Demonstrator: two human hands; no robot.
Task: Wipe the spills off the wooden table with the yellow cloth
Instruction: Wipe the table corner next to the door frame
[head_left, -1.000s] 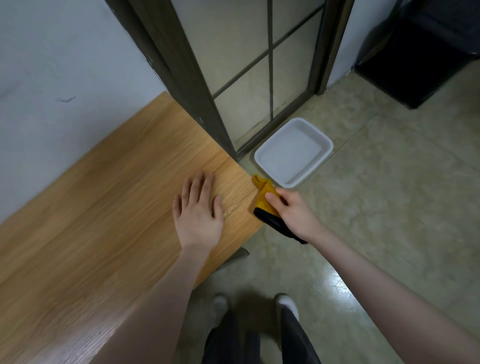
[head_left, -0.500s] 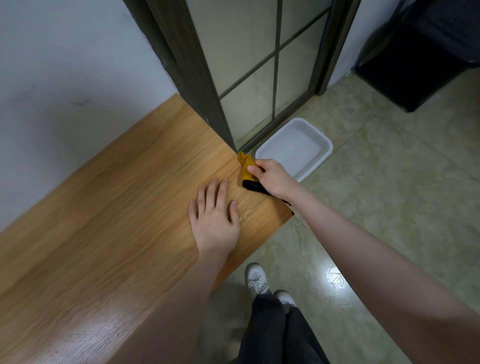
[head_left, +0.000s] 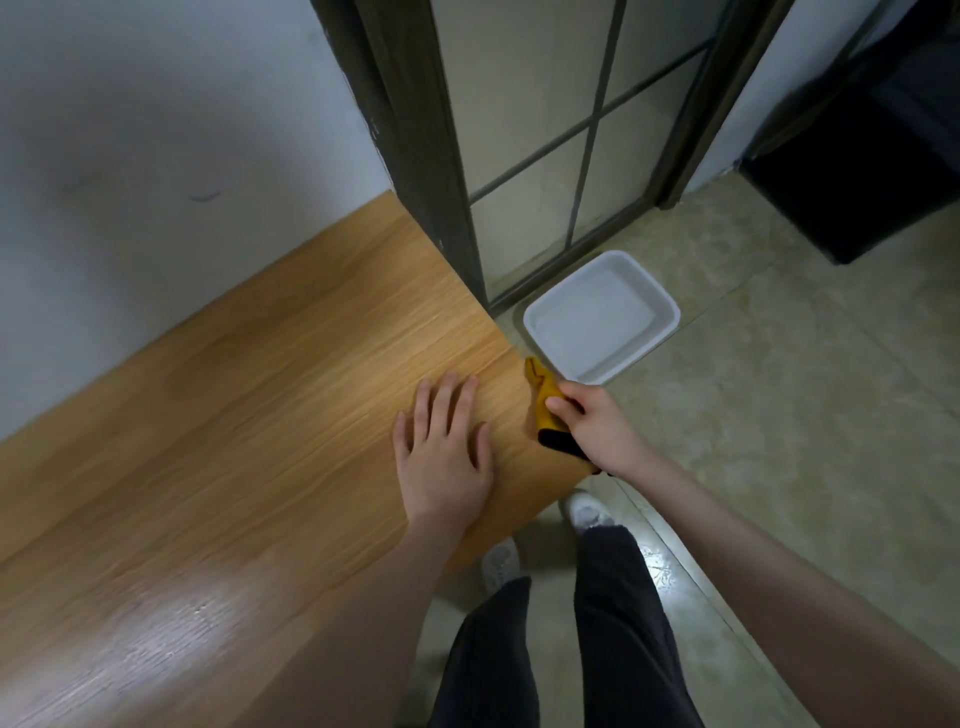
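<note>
The wooden table (head_left: 234, 441) runs from the lower left to its right end near a door frame. My left hand (head_left: 441, 457) lies flat on the tabletop close to that end, fingers spread. My right hand (head_left: 597, 431) grips the yellow cloth (head_left: 543, 397), which has a black part at its lower end, and holds it against the table's right edge. No spill shows on the wood; a pale glare lies at the lower left.
A white rectangular basin (head_left: 602, 317) stands on the tiled floor just beyond the table's end, below a glazed door (head_left: 561, 156). A dark cabinet (head_left: 872, 171) fills the upper right. My legs and white shoes (head_left: 587, 512) are below the table's edge.
My right hand with the cloth has slid back along the table's right edge, from the far corner toward me. My left hand has stayed flat on the wood.
</note>
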